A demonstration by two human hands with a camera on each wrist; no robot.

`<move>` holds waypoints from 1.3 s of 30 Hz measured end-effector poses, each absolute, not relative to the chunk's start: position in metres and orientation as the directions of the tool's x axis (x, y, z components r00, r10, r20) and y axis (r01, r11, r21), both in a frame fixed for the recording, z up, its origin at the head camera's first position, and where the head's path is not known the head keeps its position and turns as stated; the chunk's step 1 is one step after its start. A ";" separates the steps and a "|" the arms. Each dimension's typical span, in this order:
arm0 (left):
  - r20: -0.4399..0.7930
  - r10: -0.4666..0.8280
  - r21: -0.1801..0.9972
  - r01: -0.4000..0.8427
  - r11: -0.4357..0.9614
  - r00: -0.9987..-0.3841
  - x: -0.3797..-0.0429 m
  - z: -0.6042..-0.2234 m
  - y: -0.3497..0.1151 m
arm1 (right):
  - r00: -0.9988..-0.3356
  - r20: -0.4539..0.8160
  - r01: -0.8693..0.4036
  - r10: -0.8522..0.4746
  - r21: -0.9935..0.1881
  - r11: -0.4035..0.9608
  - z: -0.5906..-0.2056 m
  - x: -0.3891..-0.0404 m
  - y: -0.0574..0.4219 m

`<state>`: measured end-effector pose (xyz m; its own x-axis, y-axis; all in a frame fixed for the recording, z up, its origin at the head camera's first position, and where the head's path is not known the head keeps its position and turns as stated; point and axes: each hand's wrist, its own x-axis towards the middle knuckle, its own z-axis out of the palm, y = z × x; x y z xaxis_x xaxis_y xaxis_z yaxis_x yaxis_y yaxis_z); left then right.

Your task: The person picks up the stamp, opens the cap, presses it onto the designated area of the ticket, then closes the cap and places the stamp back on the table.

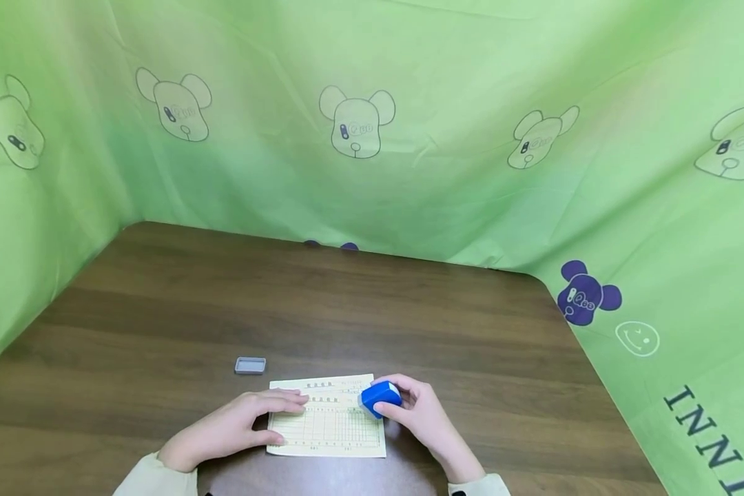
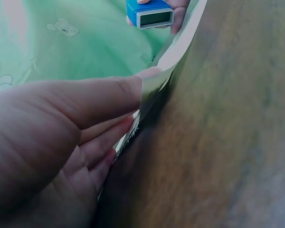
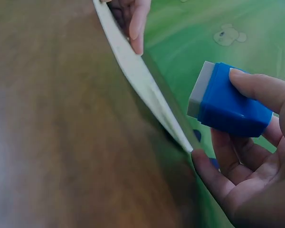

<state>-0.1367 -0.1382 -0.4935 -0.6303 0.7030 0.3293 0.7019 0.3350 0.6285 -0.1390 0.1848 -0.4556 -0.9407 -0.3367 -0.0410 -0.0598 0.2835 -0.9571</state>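
Observation:
A blue stamp (image 1: 381, 398) with a pale grey rim is held in my right hand (image 1: 417, 413) over the right side of the paper slips. The right wrist view shows my thumb on one side of the stamp (image 3: 237, 104) and fingers on the other, its face raised off the paper. One fingertip of that hand touches the paper's edge. My left hand (image 1: 238, 426) rests on the left side of the slips (image 1: 328, 434), its fingers and thumb spread and pressing on them. The slips are pale yellow printed forms, overlapping, with a grid. In the left wrist view, the paper's near corner bends up a little.
A small grey rectangular cap (image 1: 250, 365) lies on the wooden table (image 1: 322, 303), beyond the left hand. Green cloth (image 1: 409, 193) with bear drawings hangs along the table's back and sides.

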 end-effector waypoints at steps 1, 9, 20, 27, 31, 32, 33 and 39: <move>0.333 0.702 0.620 0.708 0.339 -0.629 -0.137 -0.494 -0.138 | -0.939 -0.036 -0.066 -0.343 -0.957 0.283 -0.456 -0.138 0.185; 0.370 0.706 0.567 0.749 0.343 -0.604 -0.137 -0.494 -0.139 | -0.932 0.001 -0.114 -0.363 -0.950 0.290 -0.461 -0.132 0.189; 0.388 0.714 0.529 0.776 0.344 -0.582 -0.139 -0.494 -0.139 | -0.922 0.093 -0.214 -0.375 -0.931 0.296 -0.468 -0.128 0.184; 0.383 0.715 0.533 0.772 0.347 -0.585 -0.139 -0.494 -0.140 | -0.949 -0.009 -0.095 -0.316 -0.945 0.312 -0.465 -0.121 0.181; 0.375 0.716 0.542 0.766 0.346 -0.589 -0.138 -0.493 -0.140 | -0.947 0.005 -0.108 -0.320 -0.946 0.306 -0.465 -0.118 0.181; 0.373 0.716 0.544 0.764 0.346 -0.590 -0.138 -0.493 -0.140 | -0.944 0.022 -0.126 -0.329 -0.946 0.298 -0.465 -0.117 0.181; 0.371 0.716 0.546 0.763 0.346 -0.591 -0.138 -0.493 -0.140 | -0.941 0.037 -0.141 -0.336 -0.946 0.292 -0.466 -0.117 0.181; 0.379 0.716 0.543 0.767 0.341 -0.587 -0.138 -0.493 -0.140 | -0.918 0.149 -0.252 -0.368 -0.935 0.250 -0.472 -0.115 0.183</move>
